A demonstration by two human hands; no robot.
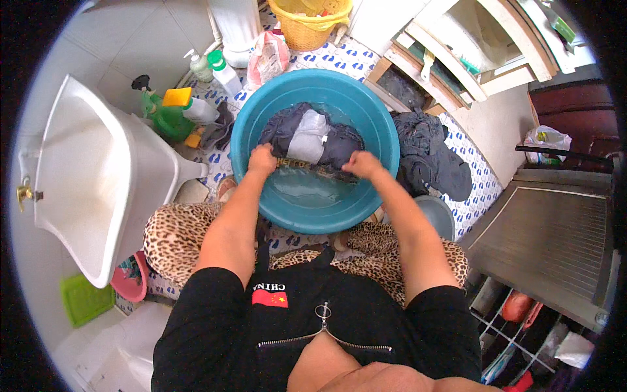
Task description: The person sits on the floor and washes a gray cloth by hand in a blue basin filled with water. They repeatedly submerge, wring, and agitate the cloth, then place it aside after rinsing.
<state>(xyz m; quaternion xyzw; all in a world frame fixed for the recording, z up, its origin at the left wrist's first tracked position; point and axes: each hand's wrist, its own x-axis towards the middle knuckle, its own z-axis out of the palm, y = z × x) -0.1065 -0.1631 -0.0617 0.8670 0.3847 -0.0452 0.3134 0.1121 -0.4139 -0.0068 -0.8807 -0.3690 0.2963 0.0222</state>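
Observation:
A round blue plastic basin (313, 223) with water in it stands on the floor before me. In its water lies a dark garment (343, 142) with a light grey patch across the middle and a lettered band along its near edge. My left hand (263, 159) is closed on the garment's left end, near the basin's wall. At the opposite end, my right hand (361, 164) grips the same garment by its near right corner. The band stretches between the two hands, partly under water.
Dark clothes (431, 152) lie on the floor right of the basin, beside a grey basin (433, 215). Bottles (225, 73) and a pink-and-white bag (268, 59) stand behind it. A white pedestal sink (122, 161) is at left, a wooden cabinet (426, 73) at upper right.

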